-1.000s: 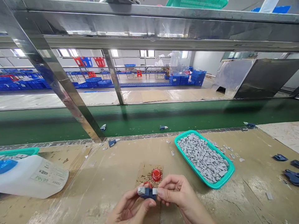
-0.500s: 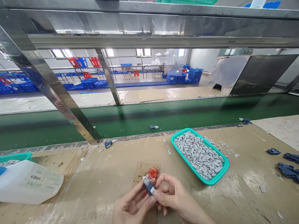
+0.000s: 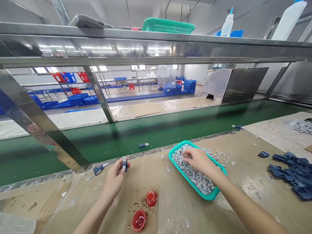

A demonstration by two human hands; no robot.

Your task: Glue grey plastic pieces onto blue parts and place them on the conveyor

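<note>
My left hand point(image 3: 115, 175) is stretched toward the green conveyor belt point(image 3: 151, 130) and pinches a small blue and grey plastic part point(image 3: 124, 162) near the bench's far edge. My right hand point(image 3: 198, 159) rests in the teal tray point(image 3: 192, 190) of small grey pieces point(image 3: 195, 175), fingers curled down into the pile; whether they hold a piece is hidden. Two red caps point(image 3: 151, 198) lie on a brown card between my arms.
A heap of dark blue plastic parts point(image 3: 292, 172) lies at the right of the bench. Loose blue and grey parts lie on the belt point(image 3: 143, 145) and at its edge point(image 3: 98, 169). A steel shelf point(image 3: 156, 42) overhead carries a teal basket point(image 3: 168, 25) and bottles point(image 3: 229, 24).
My hands have parted: the left carried the blue and grey part forward toward the belt, the right reached into the teal tray. The camera tilted up and turned right.
</note>
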